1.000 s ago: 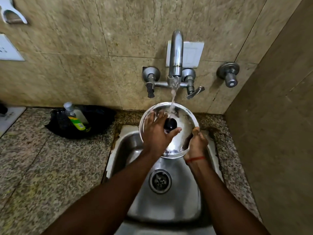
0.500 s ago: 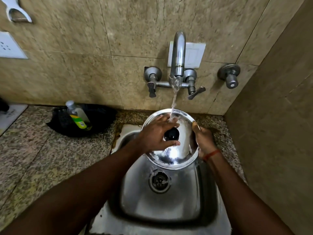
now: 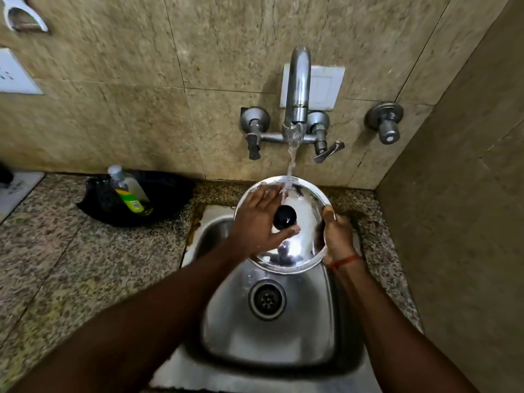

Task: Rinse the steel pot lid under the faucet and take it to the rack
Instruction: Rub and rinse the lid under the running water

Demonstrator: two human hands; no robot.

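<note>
Rinse step: your right hand (image 3: 337, 236) grips the steel pot lid's (image 3: 303, 222) rim, left hand (image 3: 256, 222) flat open rubbing it under the faucet (image 3: 296, 89). Next, carry to rack, not in view.

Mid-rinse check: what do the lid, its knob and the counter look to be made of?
Lid: polished steel by the look, mirror-bright, throwing back glare and a reflection of the knob. Knob: glossy black, probably hard plastic, with small highlights on its dome. Counter: speckled stone, likely granite, with grey, tan and black grains; too blurred to judge its sheen.
</note>
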